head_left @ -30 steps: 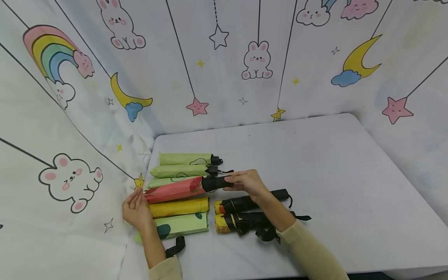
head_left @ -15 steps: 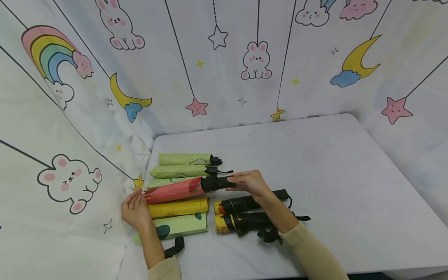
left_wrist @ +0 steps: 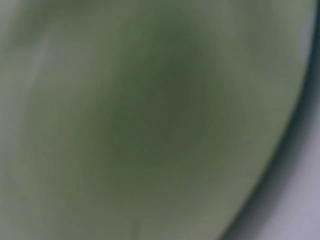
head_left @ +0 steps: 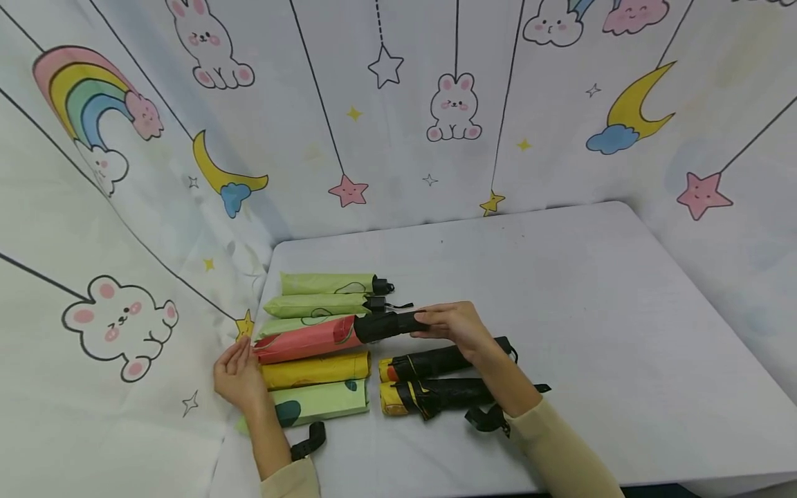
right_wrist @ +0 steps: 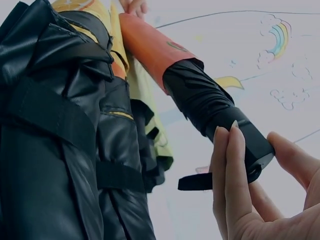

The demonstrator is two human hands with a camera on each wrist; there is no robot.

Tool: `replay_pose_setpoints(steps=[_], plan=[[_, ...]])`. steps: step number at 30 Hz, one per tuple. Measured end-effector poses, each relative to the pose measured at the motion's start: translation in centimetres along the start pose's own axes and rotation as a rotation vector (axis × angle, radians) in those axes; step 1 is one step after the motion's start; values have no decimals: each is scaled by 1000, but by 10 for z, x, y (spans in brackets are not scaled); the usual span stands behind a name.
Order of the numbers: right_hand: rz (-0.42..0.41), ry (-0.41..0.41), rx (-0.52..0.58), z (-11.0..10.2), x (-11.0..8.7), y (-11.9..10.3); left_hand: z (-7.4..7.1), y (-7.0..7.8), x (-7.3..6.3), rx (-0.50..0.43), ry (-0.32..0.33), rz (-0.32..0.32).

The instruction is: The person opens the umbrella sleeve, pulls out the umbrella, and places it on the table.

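Note:
A folded black umbrella (head_left: pixel 387 325) sticks out of the right end of a red sleeve (head_left: pixel 305 340). My right hand (head_left: pixel 457 328) pinches the end of its black handle (right_wrist: pixel 242 137) between thumb and fingertips, and a short strap hangs there. At the sleeve's left end, my left hand (head_left: pixel 239 373) pinches the red cloth. Umbrella and sleeve lie slanted, the handle end raised. Just below is a yellow sleeve (head_left: pixel 314 370), with a light green sleeve (head_left: pixel 330 399) nearer to me. The left wrist view shows only blurred green, hiding the left fingers.
Behind the red sleeve lie several light green umbrellas (head_left: pixel 326 283) with black ends. Two black umbrellas with yellow ends (head_left: pixel 429 394) lie under and beside my right forearm. A patterned white curtain (head_left: pixel 398 159) borders the white table (head_left: pixel 623 346) at the back and left.
My right hand has moved slightly to the right with the umbrella handle, and more black shows beyond the red sleeve. The left hand keeps its hold on the sleeve's end.

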State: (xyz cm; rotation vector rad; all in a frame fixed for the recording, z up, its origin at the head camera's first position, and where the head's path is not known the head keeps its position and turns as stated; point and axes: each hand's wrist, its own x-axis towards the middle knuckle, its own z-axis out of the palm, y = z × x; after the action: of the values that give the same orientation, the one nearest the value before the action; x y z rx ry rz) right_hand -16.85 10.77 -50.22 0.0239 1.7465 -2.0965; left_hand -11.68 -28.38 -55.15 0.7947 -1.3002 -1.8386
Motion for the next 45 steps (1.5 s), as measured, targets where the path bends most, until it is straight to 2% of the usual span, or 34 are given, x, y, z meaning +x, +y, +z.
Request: replay_pose_setpoints(steps=[12,28,37,45], plan=[[2,19,-3,-9,-5,-5,1,-2,1,-12,-5,-12],[-1,25,33,-18,-12,-2,0,-1,-1,-35,16,-6],[-11,21,63,-22,-16,-6,1,1,-2,-27,26,7],[-12,30,80,-26,-17,-6,0,1,-4,-2,8,7]])
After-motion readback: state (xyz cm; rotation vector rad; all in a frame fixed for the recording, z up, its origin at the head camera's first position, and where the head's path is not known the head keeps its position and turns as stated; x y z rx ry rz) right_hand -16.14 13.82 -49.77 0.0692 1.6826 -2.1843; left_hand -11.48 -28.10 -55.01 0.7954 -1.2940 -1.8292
